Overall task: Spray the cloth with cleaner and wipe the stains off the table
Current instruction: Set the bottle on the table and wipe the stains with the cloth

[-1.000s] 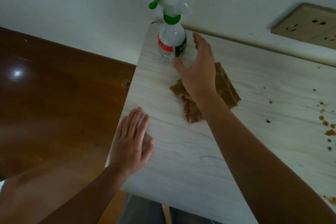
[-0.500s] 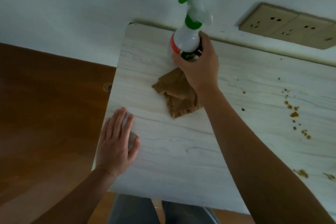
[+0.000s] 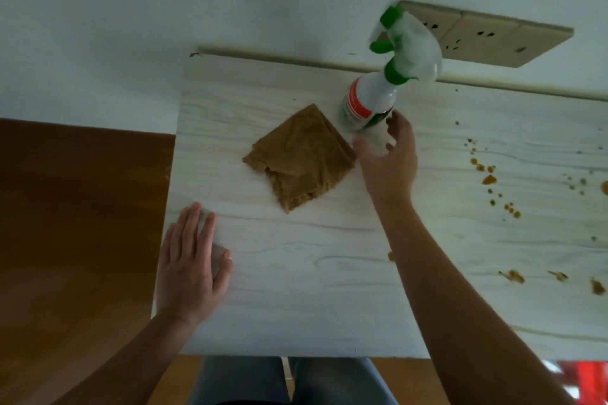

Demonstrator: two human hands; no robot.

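Observation:
A folded brown cloth (image 3: 301, 158) lies on the pale wood-grain table (image 3: 296, 273). Just right of it is the white spray bottle (image 3: 367, 102) with a green trigger head and red label, near the wall. My right hand (image 3: 390, 161) is at the bottle's base: the fingertips touch its lower side and the thumb is spread apart below it. Near the table's left edge, my left hand (image 3: 190, 266) rests flat with straight fingers. Brown stains (image 3: 488, 179) dot the right part of the table, and more stains (image 3: 513, 276) lie nearer the front edge.
A white wall with a beige socket panel (image 3: 487, 34) rises behind the table. Brown wooden floor (image 3: 75, 223) lies to the left. My legs in grey trousers (image 3: 250, 381) show under the front edge.
My right hand gripped the bottle, carried it from left of the cloth's far corner to the cloth's right, and has now loosened its hold. The left hand stayed flat.

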